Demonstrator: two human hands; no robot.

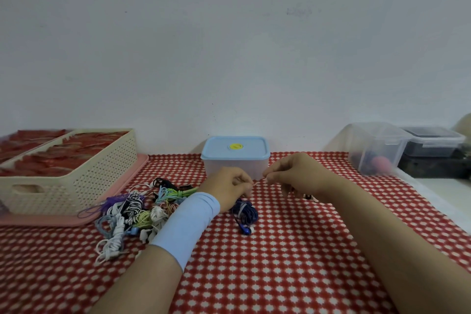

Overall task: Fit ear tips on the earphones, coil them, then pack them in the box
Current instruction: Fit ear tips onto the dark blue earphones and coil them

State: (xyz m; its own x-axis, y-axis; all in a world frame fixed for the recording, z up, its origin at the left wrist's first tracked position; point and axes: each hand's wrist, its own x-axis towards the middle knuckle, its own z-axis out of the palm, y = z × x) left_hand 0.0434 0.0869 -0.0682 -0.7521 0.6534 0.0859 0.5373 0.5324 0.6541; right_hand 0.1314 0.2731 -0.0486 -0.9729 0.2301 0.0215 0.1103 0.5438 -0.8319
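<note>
Head view of a tabletop (pixel 293 262) covered with a red cloth printed with white stars. Centre: the left hand (pixel 229 186), with a pale blue sleeve (pixel 188 224) on its forearm, and the right hand (pixel 295 173) are raised side by side, their fingertips almost meeting in front of the box (pixel 235 160). Both hands are clenched, each with thumb and forefinger pressed together as in a pinch. Whatever sits between the tips is too small to make out. The blue earphones (pixel 246 213) lie as a loose coil directly below the left hand. The top of the coil runs up under the curled fingers, which appear to grip the cord, and one blue earbud (pixel 246 231) rests on the cloth at its near end. A small dark item (pixel 308 196) shows beneath the right hand; whether that hand holds it cannot be told. The box, translucent with a pale blue lid, is closed and stands near the wall. Its lid carries a round yellow sticker (pixel 235 146) whose print cannot be read. Left: a pile of coiled earphones (pixel 132 211) in white, green, purple and black lies beside a cream perforated basket (pixel 76 181). The basket is filled with red packets (pixel 51 155) bearing no legible text, and it stands on a pink tray (pixel 63 220). Right: two clear containers (pixel 377 148) stand at the tabletop's far edge.
</note>
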